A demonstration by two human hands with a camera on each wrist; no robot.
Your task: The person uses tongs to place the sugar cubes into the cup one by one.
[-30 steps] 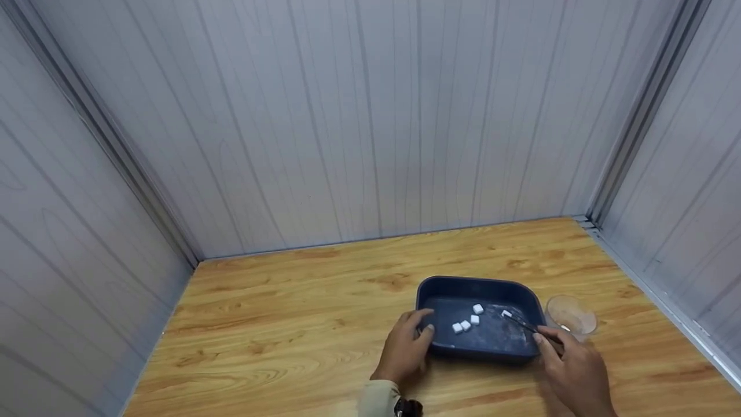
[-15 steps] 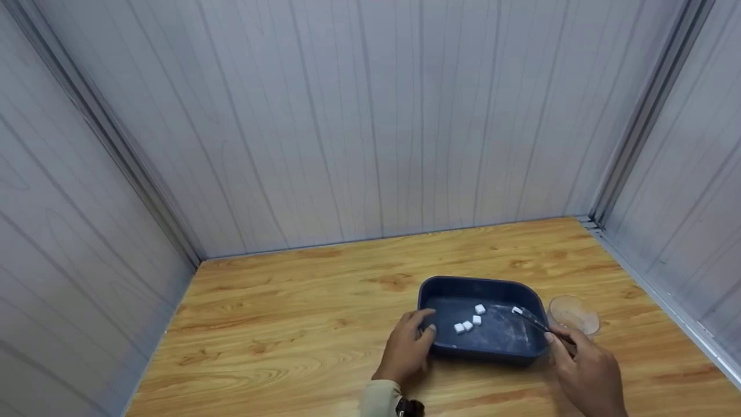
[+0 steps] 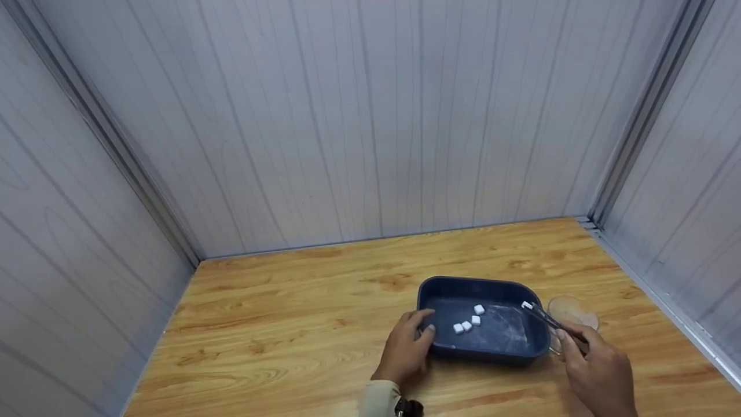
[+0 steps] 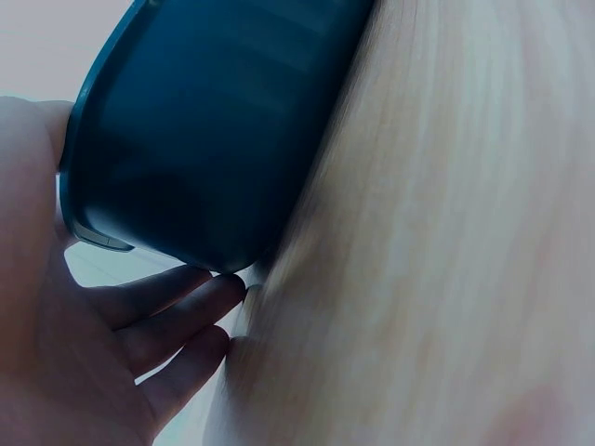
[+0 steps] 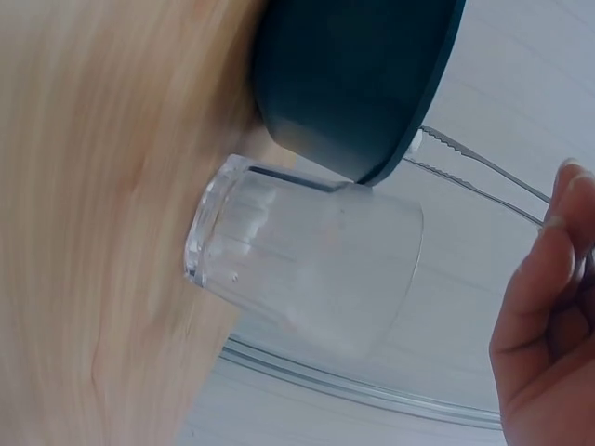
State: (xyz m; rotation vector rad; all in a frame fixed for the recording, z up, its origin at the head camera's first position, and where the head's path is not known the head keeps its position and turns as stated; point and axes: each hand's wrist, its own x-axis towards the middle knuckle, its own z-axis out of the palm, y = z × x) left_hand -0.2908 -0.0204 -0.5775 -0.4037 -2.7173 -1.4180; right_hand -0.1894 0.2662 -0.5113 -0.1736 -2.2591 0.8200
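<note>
My left hand (image 3: 405, 347) grips the left end of a dark blue rectangular tray (image 3: 498, 336), thumb and index finger at its rim. In the left wrist view, the other fingers (image 4: 177, 325) lie by its outer wall, near the tabletop. My right hand (image 3: 599, 368) holds metal tweezers (image 5: 479, 160) with serrated tips. Pinched between those tips is a small white cube (image 3: 527, 305), raised near the tray's right rim. Several more white cubes (image 3: 476, 319) lie on the tray floor. Beside the tray's right end stands a clear cup (image 5: 316, 251), whitish shapes near its base.
The wood-grain table (image 3: 278, 324) spreads out left of the tray. Grey panelled walls (image 3: 347, 145) close it in at the back and both sides. White powdery smears mark the right part of the tray floor. A dark watch (image 3: 408, 408) sits at the left wrist.
My right hand has moved right, lifting the pinched cube from the tray floor toward the right rim near the cup. My left hand, the tray and the other cubes have stayed put.
</note>
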